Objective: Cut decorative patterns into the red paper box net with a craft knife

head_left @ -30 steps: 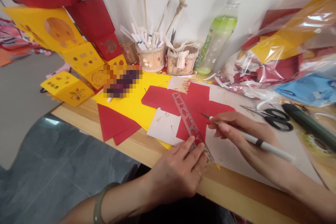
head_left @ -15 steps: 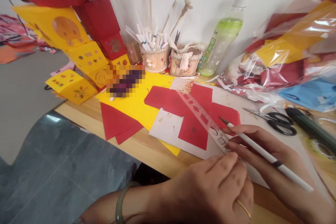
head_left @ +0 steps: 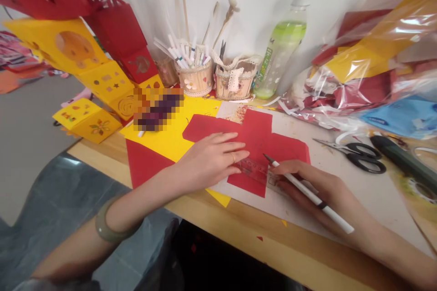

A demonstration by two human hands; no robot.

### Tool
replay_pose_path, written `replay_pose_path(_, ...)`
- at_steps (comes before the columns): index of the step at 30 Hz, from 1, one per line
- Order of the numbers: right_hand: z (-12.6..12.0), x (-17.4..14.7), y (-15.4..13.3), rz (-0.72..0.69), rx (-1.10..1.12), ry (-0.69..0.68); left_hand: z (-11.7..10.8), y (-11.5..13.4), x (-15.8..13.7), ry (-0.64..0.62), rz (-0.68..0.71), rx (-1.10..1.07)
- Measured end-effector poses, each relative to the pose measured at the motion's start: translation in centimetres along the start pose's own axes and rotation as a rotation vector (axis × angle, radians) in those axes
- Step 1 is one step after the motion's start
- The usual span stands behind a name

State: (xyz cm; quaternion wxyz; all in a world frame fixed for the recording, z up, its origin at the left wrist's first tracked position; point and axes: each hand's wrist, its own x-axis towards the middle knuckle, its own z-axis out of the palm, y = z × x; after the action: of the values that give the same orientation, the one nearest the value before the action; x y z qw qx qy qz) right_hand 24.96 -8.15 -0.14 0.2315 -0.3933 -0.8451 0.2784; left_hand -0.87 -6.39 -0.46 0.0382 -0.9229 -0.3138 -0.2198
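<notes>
My left hand lies stretched out over the red cut paper, fingers apart, its fingertips at the left end of a clear stencil ruler. A band ring is on one finger. Across the lower part of the red paper, the ruler runs toward my right hand. That hand is closed on a white pen with a dark tip, which points at the paper just above the ruler. Its lower fingers are at the ruler's right end, partly hidden. Beneath the red paper is a pale board.
Black-handled scissors and a dark green tool lie to the right. Behind stand a pen cup, a small basket and a green-labelled bottle. Yellow paper boxes stand left; a plastic bag of paper is back right.
My left hand has moved from beside my right hand, up and left onto the red paper, its fingers spreading. The ruler has turned flatter and lower; the pen has shifted left.
</notes>
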Motion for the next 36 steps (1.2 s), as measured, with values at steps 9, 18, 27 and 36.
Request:
replay_pose_path(9, 1.3, -0.7, 0.5, -0.145, -0.167, 0.044, 0.4, -2.0, 1.2, -0.130, 0.074, -0.163)
replay_pose_path(18, 1.1, -0.5, 0.2, -0.199, -0.192, 0.051, -1.1, -1.9, 1.7, -0.319, -0.018, -0.146)
replay_pose_path(27, 0.4, -0.2, 0.1, -0.195, -0.169, 0.042, -0.3, -2.1, 2.2, -0.361, -0.033, -0.277)
replay_pose_path(36, 0.9, -1.0, 0.8, -0.139, -0.129, 0.002, 0.3, -2.2, 1.6, -0.274, -0.078, -0.401)
